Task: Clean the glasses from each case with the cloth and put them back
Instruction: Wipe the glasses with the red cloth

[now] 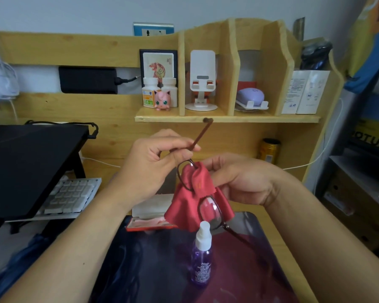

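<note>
The left hand point(147, 169) pinched one arm of the glasses point(208, 206), while the right hand point(243, 180) gripped the cloth point(195, 204) around a lens, both raised above the surface point(271, 232). Behind the glasses lay an open case point(149, 219); a spray bottle point(201, 254) stood just below them.

A purple spray bottle point(201, 256) stands on the dark desk mat point(144, 265).
</note>
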Tool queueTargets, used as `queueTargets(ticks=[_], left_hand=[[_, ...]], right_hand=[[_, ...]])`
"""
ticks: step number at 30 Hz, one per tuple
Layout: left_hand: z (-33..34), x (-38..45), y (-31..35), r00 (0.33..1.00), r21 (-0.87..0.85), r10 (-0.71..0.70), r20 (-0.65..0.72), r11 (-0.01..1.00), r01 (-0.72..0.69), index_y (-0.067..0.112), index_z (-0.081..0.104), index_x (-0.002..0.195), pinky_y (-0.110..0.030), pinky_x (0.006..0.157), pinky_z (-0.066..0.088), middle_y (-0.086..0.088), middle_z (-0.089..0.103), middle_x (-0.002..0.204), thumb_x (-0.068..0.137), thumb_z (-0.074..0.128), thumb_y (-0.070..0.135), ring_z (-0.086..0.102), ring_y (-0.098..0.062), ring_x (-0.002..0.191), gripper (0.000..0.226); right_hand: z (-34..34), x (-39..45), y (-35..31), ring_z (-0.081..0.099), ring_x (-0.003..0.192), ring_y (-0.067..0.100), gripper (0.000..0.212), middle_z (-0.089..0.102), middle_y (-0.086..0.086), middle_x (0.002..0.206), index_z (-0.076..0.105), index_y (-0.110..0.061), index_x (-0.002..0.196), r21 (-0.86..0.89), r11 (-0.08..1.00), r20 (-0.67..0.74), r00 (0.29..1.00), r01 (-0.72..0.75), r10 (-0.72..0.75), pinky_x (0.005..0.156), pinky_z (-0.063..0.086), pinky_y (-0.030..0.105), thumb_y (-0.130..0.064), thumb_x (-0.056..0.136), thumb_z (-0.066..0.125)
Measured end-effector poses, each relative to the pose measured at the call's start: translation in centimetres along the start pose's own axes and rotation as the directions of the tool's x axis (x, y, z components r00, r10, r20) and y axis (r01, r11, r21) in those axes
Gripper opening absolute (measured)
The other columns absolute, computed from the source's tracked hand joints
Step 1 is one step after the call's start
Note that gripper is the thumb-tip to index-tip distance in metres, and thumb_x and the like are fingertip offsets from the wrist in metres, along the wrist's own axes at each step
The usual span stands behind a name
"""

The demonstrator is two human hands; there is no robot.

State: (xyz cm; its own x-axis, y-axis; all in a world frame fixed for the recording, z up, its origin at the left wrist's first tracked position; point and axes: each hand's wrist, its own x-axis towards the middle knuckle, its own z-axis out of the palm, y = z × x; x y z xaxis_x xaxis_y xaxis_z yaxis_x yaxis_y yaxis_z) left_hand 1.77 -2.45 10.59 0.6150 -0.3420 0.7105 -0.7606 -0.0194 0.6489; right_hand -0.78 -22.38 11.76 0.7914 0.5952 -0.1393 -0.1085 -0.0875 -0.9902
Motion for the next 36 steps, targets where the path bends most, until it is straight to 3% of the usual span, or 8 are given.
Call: queueTargets(ticks=[7,12,14,17,20,24,29,36], left_hand=[[0.4,0.0,0.1,0.999,0.046,0.048,0.003,0.998,-0.048,0.029,0.076,0.097,-0.021,0.088,0.050,0.003,0.071,0.095,0.087,0.070,0.015,0.067,-0.011,0.096,0.019],[0.5,0.1,-0.2,0.998,0.044,0.055,-0.020,0.998,-0.054,0.028,0.075,0.096,-0.022,0.088,0.050,0.005,0.071,0.094,0.091,0.069,0.006,0.067,-0.009,0.095,0.023],[0.4,0.1,-0.4,0.998,0.039,0.051,-0.036,0.998,-0.049,0.029,0.075,0.096,-0.025,0.089,0.051,0.005,0.072,0.095,0.090,0.068,0.008,0.068,-0.014,0.094,0.023],[0.2,0.1,-0.2,0.998,0.023,0.031,-0.049,0.999,-0.030,0.028,0.076,0.095,-0.022,0.086,0.050,0.003,0.071,0.094,0.089,0.070,0.007,0.067,-0.012,0.092,0.022],[0.2,0.1,-0.1,0.999,0.035,0.016,-0.034,0.999,-0.015,0.026,0.076,0.096,-0.020,0.087,0.048,0.003,0.071,0.095,0.089,0.070,0.006,0.067,-0.009,0.094,0.022],[1.3,-0.3,-0.7,1.000,0.014,-0.017,-0.014,1.000,0.017,0.025,0.077,0.095,-0.022,0.085,0.049,0.005,0.070,0.091,0.087,0.072,0.015,0.067,-0.010,0.091,0.014],[1.6,-0.3,-1.5,0.998,0.020,-0.062,-0.014,0.998,0.062,0.030,0.078,0.092,-0.027,0.085,0.051,-0.003,0.067,0.087,0.085,0.074,0.022,0.065,-0.017,0.087,0.012],[0.4,0.1,-1.4,0.996,0.018,-0.078,-0.042,0.997,0.078,0.031,0.077,0.091,-0.028,0.087,0.053,-0.011,0.069,0.093,0.087,0.073,0.012,0.067,-0.014,0.089,0.020]], right_hand=[[0.8,0.6,0.3,0.060,0.108,0.050,0.048,0.056,0.044,0.124,0.056,0.020,0.119,-0.082,0.996,-0.115,0.993,0.032,-0.042,0.088,0.055,0.049,0.011,0.073,0.069],[1.4,1.1,0.5,0.068,0.080,0.034,0.002,0.069,0.025,0.087,0.070,-0.002,0.088,0.021,0.992,-0.180,0.977,0.124,-0.118,0.075,0.058,0.036,0.000,0.087,0.068],[1.1,1.1,0.4,0.067,0.070,0.020,0.007,0.069,0.012,0.079,0.068,-0.001,0.090,0.060,0.988,-0.190,0.973,0.141,-0.127,0.072,0.057,0.030,0.002,0.092,0.062],[0.7,0.9,0.3,0.065,0.083,0.025,0.033,0.063,0.022,0.100,0.060,0.010,0.117,0.093,0.987,-0.058,0.991,0.129,-0.124,0.083,0.057,0.037,0.015,0.084,0.057],[0.4,0.7,0.2,0.066,0.087,0.026,0.045,0.062,0.022,0.105,0.058,0.005,0.124,0.099,0.993,0.021,0.998,0.064,-0.066,0.087,0.056,0.039,0.014,0.080,0.058],[0.9,1.0,0.6,0.063,0.086,0.029,0.047,0.061,0.023,0.103,0.058,0.011,0.121,0.083,0.995,-0.098,0.994,0.046,-0.038,0.087,0.055,0.043,0.017,0.074,0.064],[1.4,1.6,0.6,0.064,0.065,0.022,0.042,0.063,0.014,0.078,0.062,-0.006,0.109,0.170,0.979,-0.269,0.961,0.108,-0.060,0.067,0.057,0.036,0.024,0.080,0.055],[2.6,2.2,0.5,0.061,0.051,0.017,0.031,0.063,0.010,0.069,0.063,-0.009,0.085,0.218,0.959,-0.430,0.900,0.182,-0.073,0.044,0.055,0.027,0.021,0.085,0.054]])
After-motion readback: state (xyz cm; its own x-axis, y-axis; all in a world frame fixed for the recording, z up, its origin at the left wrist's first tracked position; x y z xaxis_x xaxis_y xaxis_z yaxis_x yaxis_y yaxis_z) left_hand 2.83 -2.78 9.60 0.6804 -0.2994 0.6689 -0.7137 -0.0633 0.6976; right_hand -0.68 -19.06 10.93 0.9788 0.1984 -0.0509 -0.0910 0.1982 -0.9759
